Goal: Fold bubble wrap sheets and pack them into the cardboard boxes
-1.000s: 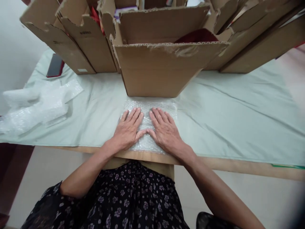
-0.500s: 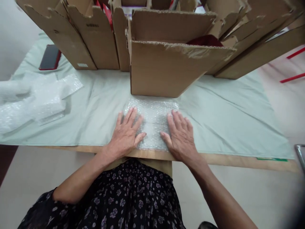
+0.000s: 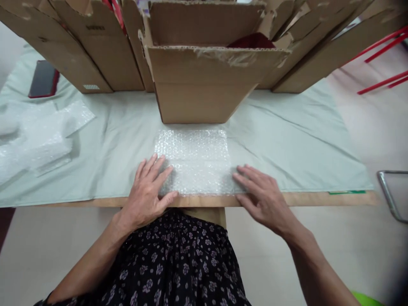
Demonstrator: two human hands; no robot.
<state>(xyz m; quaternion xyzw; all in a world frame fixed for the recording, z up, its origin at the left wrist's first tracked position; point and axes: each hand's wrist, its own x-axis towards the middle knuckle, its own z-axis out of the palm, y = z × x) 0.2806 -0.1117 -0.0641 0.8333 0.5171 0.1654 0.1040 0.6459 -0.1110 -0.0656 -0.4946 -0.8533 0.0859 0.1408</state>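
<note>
A sheet of clear bubble wrap lies flat on the pale green cloth at the table's front edge. Over its left edge rests my left hand, fingers spread, with fingertips on the plastic. My right hand is just off the sheet's right edge, its fingers stretched out and slightly blurred; whether they touch the cloth I cannot tell. Neither hand grips anything. Directly behind the sheet stands an open cardboard box with something dark red inside.
Several more cardboard boxes stand in a row at the back. More bubble wrap is heaped at the left, with a phone behind it. The table's wooden edge shows in front. Red bars and a metal frame are at the right.
Both hands have drawn apart and toward me, the right one coming off the bubble wrap, so more of the sheet shows. The view has shifted a little.
</note>
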